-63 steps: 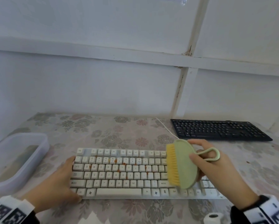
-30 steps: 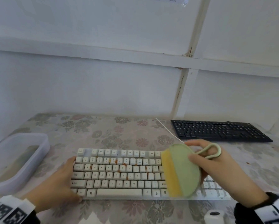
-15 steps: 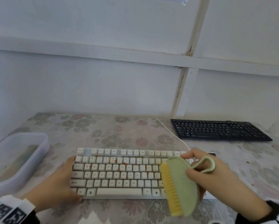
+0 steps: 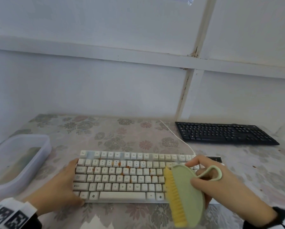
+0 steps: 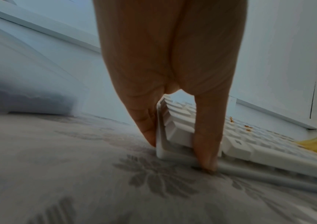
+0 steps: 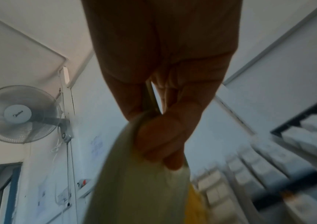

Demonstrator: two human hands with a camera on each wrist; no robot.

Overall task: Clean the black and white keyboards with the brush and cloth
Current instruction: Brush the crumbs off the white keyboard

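Plastic tub (image 4: 21, 162) left of white keyboard (image 4: 122, 177). Left hand (image 4: 62, 185) braces the keyboard's left end, fingers straight. Right hand (image 4: 221, 184) curled round green brush (image 4: 184, 194) — yellow bristles over the right-hand keys. Black keyboard (image 4: 224, 133) beyond, to the right.

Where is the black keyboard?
In the head view the black keyboard lies far right on the table, by the wall, behind the white keyboard.
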